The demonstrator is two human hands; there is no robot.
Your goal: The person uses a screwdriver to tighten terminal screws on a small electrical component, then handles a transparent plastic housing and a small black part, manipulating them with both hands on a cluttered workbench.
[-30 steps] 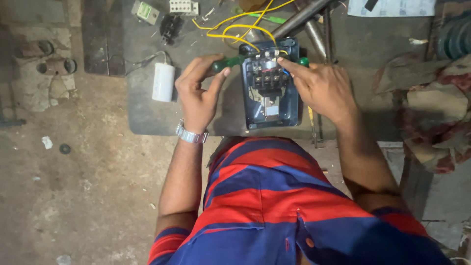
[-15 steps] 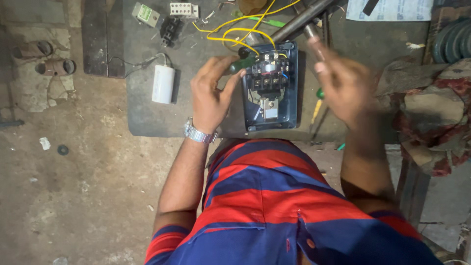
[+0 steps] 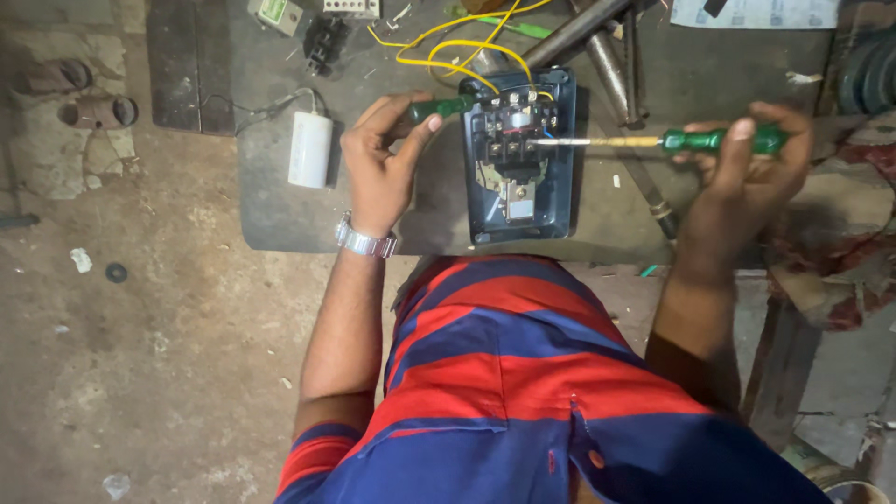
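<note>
Two hands, each gripping one green screwdriver: left (image 3: 378, 168) (image 3: 446, 106), right (image 3: 747, 173) (image 3: 719, 141); one starter box (image 3: 518, 191).

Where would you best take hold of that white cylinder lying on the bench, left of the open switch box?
Grip the white cylinder across its round middle, coming from above. It lies flat on the bench, long axis pointing away from the person, so both curved flanks look free. Avoid the far end, where thin wires leave it.
</note>
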